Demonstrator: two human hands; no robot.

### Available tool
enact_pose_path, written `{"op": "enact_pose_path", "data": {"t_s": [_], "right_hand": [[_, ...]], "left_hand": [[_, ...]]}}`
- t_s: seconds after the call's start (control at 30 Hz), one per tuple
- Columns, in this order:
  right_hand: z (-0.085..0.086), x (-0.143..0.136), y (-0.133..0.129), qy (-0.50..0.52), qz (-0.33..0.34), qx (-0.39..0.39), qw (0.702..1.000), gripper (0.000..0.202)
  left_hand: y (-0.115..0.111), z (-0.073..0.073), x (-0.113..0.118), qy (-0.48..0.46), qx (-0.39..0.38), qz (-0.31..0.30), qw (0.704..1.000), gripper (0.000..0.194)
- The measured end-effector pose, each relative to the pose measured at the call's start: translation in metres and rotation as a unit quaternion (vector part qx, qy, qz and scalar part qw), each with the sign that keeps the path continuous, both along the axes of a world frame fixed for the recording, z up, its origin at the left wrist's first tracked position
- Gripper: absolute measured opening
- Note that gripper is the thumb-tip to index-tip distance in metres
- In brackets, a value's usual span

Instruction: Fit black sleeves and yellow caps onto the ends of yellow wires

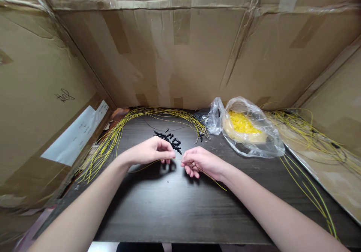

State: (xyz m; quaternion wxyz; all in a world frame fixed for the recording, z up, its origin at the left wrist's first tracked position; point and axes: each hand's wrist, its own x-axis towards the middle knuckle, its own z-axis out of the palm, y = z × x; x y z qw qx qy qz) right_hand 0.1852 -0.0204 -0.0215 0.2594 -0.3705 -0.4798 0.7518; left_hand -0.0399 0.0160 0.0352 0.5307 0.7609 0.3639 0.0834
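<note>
Above the middle of the dark table [166,214], my left hand [150,151] and my right hand [201,160] face each other, a small gap between their fingertips. My left hand pinches a thin yellow wire [145,166] that trails down to the left beneath it. Between the fingers of my right hand lies another length of yellow wire [216,181], its tail running down to the right. Whether the two lengths are one wire I cannot tell. A pile of small black sleeve-like parts [175,143] lies just behind my hands.
A long bundle of yellow wires [118,132] arcs along the left and back. At back right, a clear plastic bag [270,147] holds small yellow pieces [242,123]. More wires [310,132] lie tangled on cardboard at right. Tall cardboard walls [158,64] enclose the table's back and sides.
</note>
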Motion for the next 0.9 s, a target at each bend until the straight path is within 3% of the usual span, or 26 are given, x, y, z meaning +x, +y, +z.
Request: {"op": "enact_pose_path", "data": {"t_s": [0.1,0.3,0.5,0.7,0.8,0.9], "right_hand": [[0.002,0.001,0.0,-0.001,0.007,0.0,1.0,0.016],[0.004,0.005,0.001,-0.011,0.019,-0.004,1.0,0.014],[0.005,0.004,0.001,-0.025,0.016,0.002,1.0,0.014],[0.007,0.013,0.008,-0.025,0.004,-0.001,1.0,0.013],[0.008,0.015,0.011,-0.057,-0.054,0.048,0.996,0.012],[0.006,0.013,0.013,-0.118,-0.078,0.123,0.982,0.01]], "left_hand": [[-0.001,-0.005,0.003,0.008,0.022,-0.003,1.0,0.032],[0.009,-0.001,-0.015,0.034,0.006,-0.001,0.999,0.031],[-0.005,-0.007,0.009,0.007,-0.005,-0.026,1.0,0.031],[0.006,-0.005,-0.007,0.037,0.037,0.024,0.998,0.028],[0.01,0.0,-0.013,0.059,0.048,0.032,0.997,0.027],[0.004,-0.004,-0.001,0.04,0.048,0.03,0.998,0.03]]}}
